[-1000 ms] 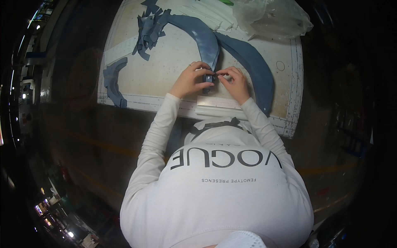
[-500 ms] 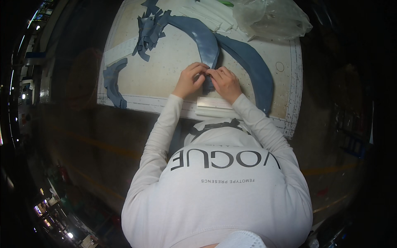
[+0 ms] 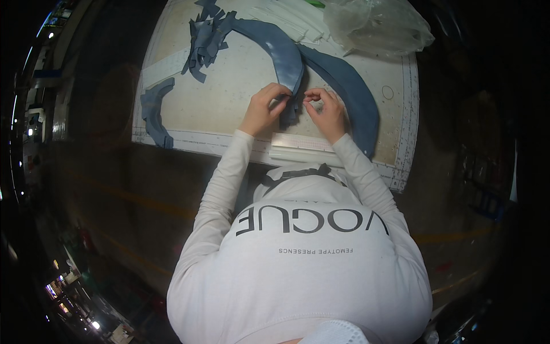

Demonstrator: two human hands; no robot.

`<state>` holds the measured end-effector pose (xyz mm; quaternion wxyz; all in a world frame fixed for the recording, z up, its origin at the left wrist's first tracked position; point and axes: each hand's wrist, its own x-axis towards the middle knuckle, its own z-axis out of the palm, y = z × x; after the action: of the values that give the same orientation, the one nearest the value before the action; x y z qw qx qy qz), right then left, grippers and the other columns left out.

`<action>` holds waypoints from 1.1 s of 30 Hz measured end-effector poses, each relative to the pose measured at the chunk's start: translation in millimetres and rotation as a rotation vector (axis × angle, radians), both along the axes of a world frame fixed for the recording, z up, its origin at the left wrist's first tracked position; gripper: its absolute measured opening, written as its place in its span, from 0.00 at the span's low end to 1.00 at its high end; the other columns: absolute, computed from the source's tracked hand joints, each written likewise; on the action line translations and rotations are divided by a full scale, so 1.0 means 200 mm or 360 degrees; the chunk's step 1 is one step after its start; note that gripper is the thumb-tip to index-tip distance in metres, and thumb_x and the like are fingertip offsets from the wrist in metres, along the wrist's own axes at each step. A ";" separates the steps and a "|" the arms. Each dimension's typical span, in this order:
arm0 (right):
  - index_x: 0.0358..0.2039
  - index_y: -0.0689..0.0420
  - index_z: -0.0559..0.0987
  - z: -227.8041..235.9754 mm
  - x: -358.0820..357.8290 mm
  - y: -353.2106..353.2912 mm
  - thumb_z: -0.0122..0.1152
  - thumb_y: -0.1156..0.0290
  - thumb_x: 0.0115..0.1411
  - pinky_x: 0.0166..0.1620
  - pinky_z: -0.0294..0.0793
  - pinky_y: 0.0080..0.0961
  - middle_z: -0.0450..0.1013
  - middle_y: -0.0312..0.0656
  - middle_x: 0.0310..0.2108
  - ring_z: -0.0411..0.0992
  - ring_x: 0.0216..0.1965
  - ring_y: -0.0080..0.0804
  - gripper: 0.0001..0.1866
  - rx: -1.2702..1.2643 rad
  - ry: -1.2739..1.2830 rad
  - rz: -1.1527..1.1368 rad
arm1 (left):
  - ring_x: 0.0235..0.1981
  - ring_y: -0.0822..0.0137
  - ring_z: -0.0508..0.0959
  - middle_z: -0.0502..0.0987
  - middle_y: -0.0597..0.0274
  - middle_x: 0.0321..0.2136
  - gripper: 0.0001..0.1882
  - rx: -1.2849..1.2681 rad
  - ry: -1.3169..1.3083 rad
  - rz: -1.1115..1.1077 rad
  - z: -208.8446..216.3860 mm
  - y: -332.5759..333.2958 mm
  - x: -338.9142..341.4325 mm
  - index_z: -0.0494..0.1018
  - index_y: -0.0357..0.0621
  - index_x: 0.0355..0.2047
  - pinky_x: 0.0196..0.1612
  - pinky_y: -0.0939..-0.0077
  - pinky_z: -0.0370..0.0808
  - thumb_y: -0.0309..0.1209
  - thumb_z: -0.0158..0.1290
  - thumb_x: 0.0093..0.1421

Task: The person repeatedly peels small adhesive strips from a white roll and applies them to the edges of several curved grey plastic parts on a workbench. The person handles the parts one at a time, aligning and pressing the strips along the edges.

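My left hand point(image 3: 267, 109) pinches the near end of a curved stack of blue fabric pieces point(image 3: 281, 54), its fingertips closed on the edge. Just to the right, apart from that edge, my right hand point(image 3: 327, 114) is raised with thumb and index finger curled together. Whatever may be between those fingertips is too small to make out. A second curved stack of blue fabric point(image 3: 355, 97) lies right of my right hand. Below my left fingertips, short blue fabric ends point(image 3: 288, 116) hang or lie on the table, partly hidden by the hand.
A clear ruler point(image 3: 303, 141) lies by the near edge of the table point(image 3: 229, 114). Bundled blue fabric pieces point(image 3: 205, 43) sit at the far left, a small curved bundle point(image 3: 154, 114) nearer. White strips point(image 3: 289, 20) and a clear plastic bag point(image 3: 378, 26) are at the back.
My right hand has moved right, away from the fabric edge and my left fingers. My left hand stays at the same end of the stack.
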<state>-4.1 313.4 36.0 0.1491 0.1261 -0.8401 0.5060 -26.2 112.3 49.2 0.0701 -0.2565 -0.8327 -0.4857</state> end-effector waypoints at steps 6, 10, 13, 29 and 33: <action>0.41 0.54 0.79 -0.05 0.06 -0.06 0.67 0.79 0.51 0.33 0.70 0.22 0.78 0.34 0.33 0.75 0.37 0.24 0.15 -0.0032 0.0055 0.0182 | 0.37 0.59 0.81 0.80 0.57 0.35 0.09 0.0020 0.0106 -0.0054 0.01 0.00 0.02 0.78 0.39 0.35 0.42 0.71 0.77 0.19 0.55 0.53; 0.39 0.55 0.79 -0.05 0.07 -0.06 0.66 0.79 0.51 0.42 0.74 0.29 0.79 0.35 0.32 0.74 0.38 0.32 0.14 -0.0108 -0.0091 0.0104 | 0.37 0.63 0.82 0.81 0.57 0.36 0.10 0.0218 -0.0224 0.0050 0.02 -0.01 0.03 0.80 0.38 0.36 0.43 0.73 0.77 0.19 0.52 0.55; 0.39 0.55 0.79 -0.04 0.07 -0.05 0.66 0.79 0.50 0.42 0.74 0.29 0.79 0.34 0.32 0.73 0.37 0.32 0.13 -0.0101 -0.0094 0.0075 | 0.36 0.65 0.82 0.82 0.57 0.36 0.10 0.0183 -0.0250 0.0061 0.01 -0.02 0.02 0.80 0.37 0.37 0.43 0.74 0.76 0.19 0.52 0.56; 0.38 0.55 0.80 -0.04 0.02 -0.01 0.66 0.78 0.51 0.34 0.68 0.22 0.78 0.33 0.31 0.73 0.33 0.24 0.12 -0.0145 -0.0098 -0.0005 | 0.41 0.58 0.80 0.80 0.57 0.39 0.17 -0.0113 0.0117 -0.0001 -0.03 -0.04 0.04 0.78 0.40 0.39 0.45 0.70 0.76 0.20 0.63 0.46; 0.37 0.55 0.81 -0.04 0.03 0.00 0.66 0.78 0.52 0.34 0.68 0.22 0.78 0.33 0.31 0.73 0.33 0.24 0.11 -0.0139 -0.0096 -0.0037 | 0.40 0.57 0.80 0.80 0.57 0.39 0.15 -0.0214 0.0235 0.0020 -0.03 -0.03 0.04 0.78 0.41 0.38 0.43 0.70 0.77 0.21 0.64 0.48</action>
<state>1.6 313.5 27.7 0.1350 0.0944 -0.8227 0.5441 -18.9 106.3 43.2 0.1170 -0.2906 -0.8576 -0.4079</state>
